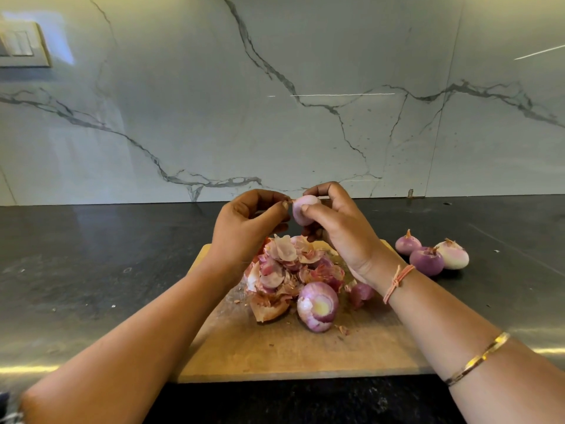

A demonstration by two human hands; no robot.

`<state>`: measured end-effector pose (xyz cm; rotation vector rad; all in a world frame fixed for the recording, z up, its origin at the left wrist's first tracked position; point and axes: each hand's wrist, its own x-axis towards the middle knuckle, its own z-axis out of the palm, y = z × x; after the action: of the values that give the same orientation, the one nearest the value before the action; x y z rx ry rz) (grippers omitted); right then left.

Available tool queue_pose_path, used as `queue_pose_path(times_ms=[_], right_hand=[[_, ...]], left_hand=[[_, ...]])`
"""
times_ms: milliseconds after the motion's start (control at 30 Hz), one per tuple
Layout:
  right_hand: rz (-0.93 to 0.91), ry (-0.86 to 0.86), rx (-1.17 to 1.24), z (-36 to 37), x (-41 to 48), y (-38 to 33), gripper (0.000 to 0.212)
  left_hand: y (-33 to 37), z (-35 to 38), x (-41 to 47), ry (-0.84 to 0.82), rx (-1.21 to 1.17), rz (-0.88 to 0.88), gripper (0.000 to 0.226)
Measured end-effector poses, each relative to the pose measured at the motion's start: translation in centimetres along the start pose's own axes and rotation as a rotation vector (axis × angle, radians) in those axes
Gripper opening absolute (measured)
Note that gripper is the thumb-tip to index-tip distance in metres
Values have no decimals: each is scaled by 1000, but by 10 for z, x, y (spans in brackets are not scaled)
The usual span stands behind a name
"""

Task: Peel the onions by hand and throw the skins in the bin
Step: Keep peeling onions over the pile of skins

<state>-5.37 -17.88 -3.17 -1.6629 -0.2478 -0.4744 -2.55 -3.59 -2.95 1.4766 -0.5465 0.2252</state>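
My right hand [339,228] holds a small pale purple onion [301,212] up above the wooden cutting board [275,353], thumb on its front. My left hand [244,228] pinches a thin bit of skin at the onion's left tip. Below the hands a heap of pink and brown onion skins [284,267] lies on the board. An onion [318,306] with its cut end facing me rests in front of the heap. A smaller purple piece [362,293] lies to its right, partly behind my right wrist.
Three peeled onions [431,254] sit together on the dark countertop [91,270] right of the board. A marble backsplash [275,102] rises behind, with a switch plate [21,45] at the upper left. No bin is in view.
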Motion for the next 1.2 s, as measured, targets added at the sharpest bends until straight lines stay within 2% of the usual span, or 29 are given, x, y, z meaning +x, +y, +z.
queue_pose_path(times_ms=[100, 233, 400, 633, 767, 933, 1000, 1067, 1200], right_hand=[[-28, -19, -62, 1, 0, 3, 17], [-57, -53, -114, 3, -1, 4, 19], [0, -25, -14, 2, -1, 4, 16], [65, -38, 114, 3, -1, -1, 5], [108, -54, 230, 3, -1, -5, 10], [162, -61, 326, 3, 0, -8, 14], [135, -54, 240, 5, 0, -5, 11], [57, -48, 21, 7, -1, -1, 6], [-135, -58, -436, 6, -5, 3, 34]], left_hand=[[0, 1, 0, 4, -16, -3, 9], [-1, 0, 0, 16, -32, -19, 12], [0, 0, 0, 11, -33, -7, 15], [-3, -2, 3, 59, 95, 57, 16], [-4, -2, 5, 77, 175, 83, 19], [-4, -2, 6, 88, 152, 60, 18], [-5, -1, 6, 98, 124, 37, 15], [-6, -1, 6, 108, 109, 8, 12], [-8, -2, 8, 142, 78, -54, 11]])
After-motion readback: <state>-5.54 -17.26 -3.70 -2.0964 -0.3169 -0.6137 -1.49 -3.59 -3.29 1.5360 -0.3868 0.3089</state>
